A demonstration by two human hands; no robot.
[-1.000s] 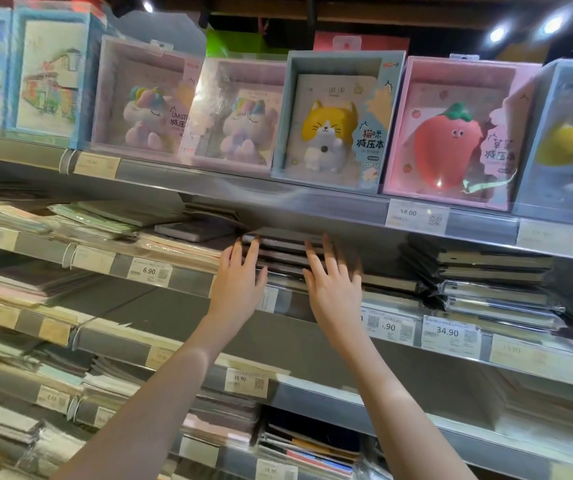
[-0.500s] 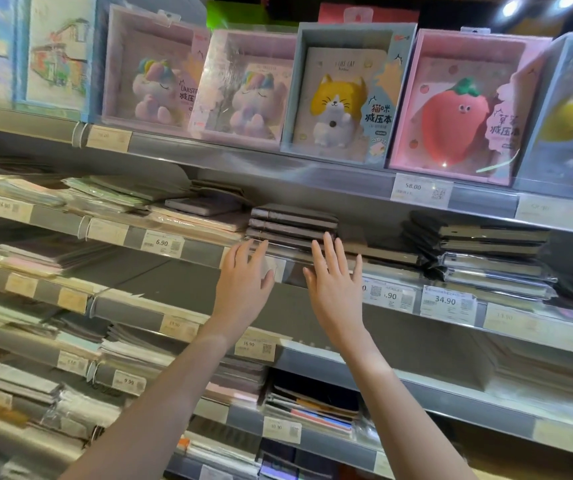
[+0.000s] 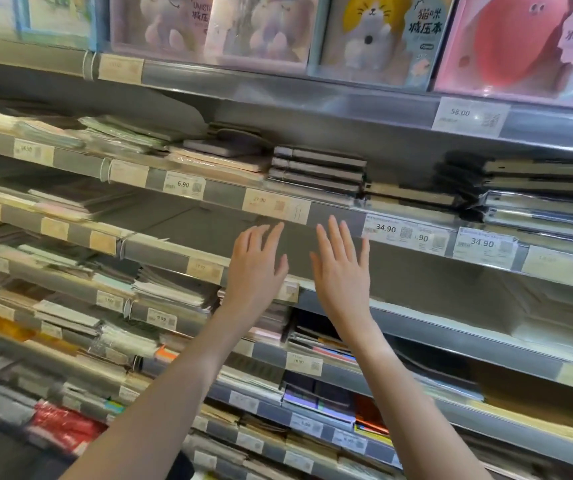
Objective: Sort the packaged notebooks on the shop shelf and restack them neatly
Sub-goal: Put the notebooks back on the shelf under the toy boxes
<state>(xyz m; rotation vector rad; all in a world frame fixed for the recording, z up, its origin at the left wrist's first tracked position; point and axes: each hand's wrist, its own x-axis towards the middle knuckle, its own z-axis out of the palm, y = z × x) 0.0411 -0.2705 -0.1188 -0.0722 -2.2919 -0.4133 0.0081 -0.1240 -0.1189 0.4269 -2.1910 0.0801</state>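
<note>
A neat stack of dark packaged notebooks (image 3: 318, 166) lies on the second shelf (image 3: 229, 194), just above my hands. To its right a lower pile (image 3: 413, 197) and a taller, uneven pile of dark and clear-wrapped notebooks (image 3: 538, 192) sit on the same shelf. My left hand (image 3: 255, 268) and my right hand (image 3: 342, 271) hover side by side below the shelf's front rail, palms toward the shelves, fingers spread, holding nothing and touching no notebook.
Boxed squishy-toy notebooks (image 3: 382, 39) stand along the top shelf. Flat stationery stacks (image 3: 118, 136) fill the shelves at left and below. Price tags (image 3: 387, 230) line the rails. A bare grey shelf surface (image 3: 434, 271) lies behind and to the right of my hands.
Both hands have drawn back and down from the dark notebook stack, which now sits squared on the shelf. The view has tilted downward, showing more of the lower shelves.
</note>
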